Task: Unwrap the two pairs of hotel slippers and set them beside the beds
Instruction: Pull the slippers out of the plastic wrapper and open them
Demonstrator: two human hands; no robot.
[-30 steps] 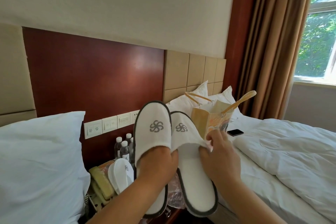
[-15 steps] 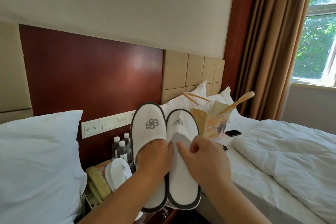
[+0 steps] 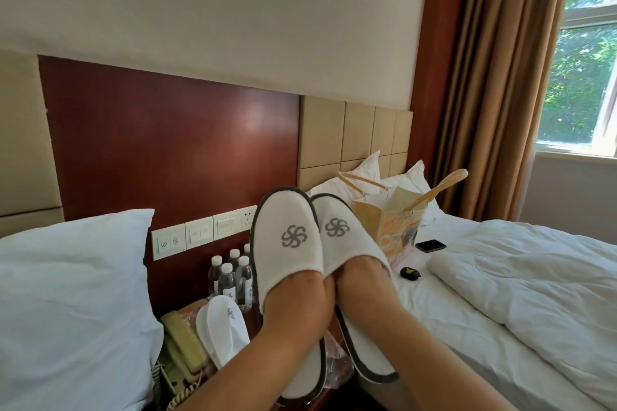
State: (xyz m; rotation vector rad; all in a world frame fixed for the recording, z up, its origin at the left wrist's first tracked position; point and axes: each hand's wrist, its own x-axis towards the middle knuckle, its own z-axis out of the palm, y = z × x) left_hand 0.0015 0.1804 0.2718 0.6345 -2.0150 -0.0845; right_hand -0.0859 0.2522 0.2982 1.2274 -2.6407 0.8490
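Note:
Two white slippers with dark trim and grey pinwheel logos are held up side by side, toes up. My left hand is pushed inside the left slipper. The fingers of my right hand are tucked into the right slipper. Another white slipper pair leans on the nightstand below. Crumpled clear wrapping lies under the held slippers.
Several water bottles and a beige telephone crowd the nightstand between the beds. A pillow is on the left bed. The right bed holds a paper bag, a phone and a small black case.
My right hand stopped pulling at the right slipper's upper and slid its fingers inside. Both slippers now stand side by side, raised a little.

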